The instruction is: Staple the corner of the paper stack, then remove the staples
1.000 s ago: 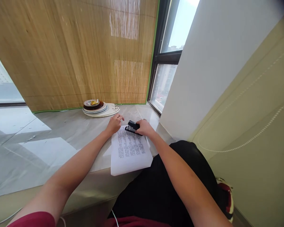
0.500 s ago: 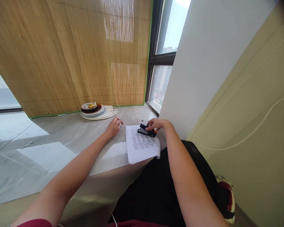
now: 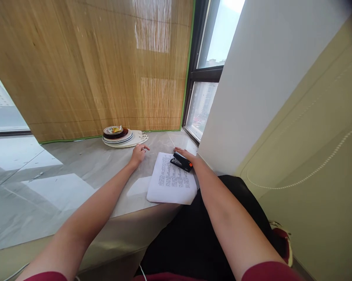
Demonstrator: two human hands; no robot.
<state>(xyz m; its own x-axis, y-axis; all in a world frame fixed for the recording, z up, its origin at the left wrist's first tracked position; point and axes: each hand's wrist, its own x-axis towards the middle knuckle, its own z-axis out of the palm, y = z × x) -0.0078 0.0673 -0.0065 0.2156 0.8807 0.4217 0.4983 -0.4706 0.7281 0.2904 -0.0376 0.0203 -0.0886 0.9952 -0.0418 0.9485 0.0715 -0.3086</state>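
Printed sheets of paper [image 3: 172,187] lie at the front of the grey marble ledge, slightly turned, their lower edge reaching the ledge's rim. On their upper right part rests a black stapler [image 3: 181,162] with an orange bit at its back end. My right hand [image 3: 186,154] lies flat just beyond the stapler, fingers stretched out to the left; whether it touches the stapler or paper edge I cannot tell. To the left of the paper, my left hand [image 3: 138,155] rests on the ledge, holding nothing, its index finger pointing out and apart from the others.
Stacked plates [image 3: 117,137] stand at the back, just past my left hand, on a white oval platter [image 3: 140,136]. A bamboo blind [image 3: 105,70] hangs behind them. A white wall [image 3: 240,93] rises close on the right, with a bead chain [image 3: 307,178] beyond.
My right hand has let go of the stapler and moved to its far side, fingers flattened. The paper has turned, its lower edge swinging left. My left hand has shifted slightly left.
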